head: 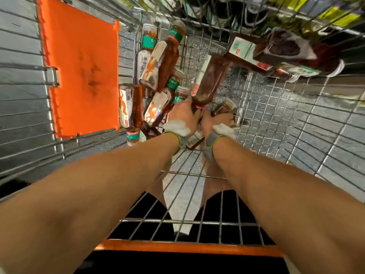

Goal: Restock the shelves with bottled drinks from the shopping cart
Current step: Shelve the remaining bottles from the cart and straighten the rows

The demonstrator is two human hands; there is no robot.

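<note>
Both hands are inside the cart [276, 119]. The left hand [182, 115] grips the neck of a brown bottle [207, 80], which is held cap-down above the cart floor with its body tilted up and away. The right hand [215, 120] sits just beside it, against a second bottle [226, 105]. Blur hides its fingers, so its grip cannot be told. More bottles [158, 62] lie heaped at left, beside the orange flap [79, 66].
</note>
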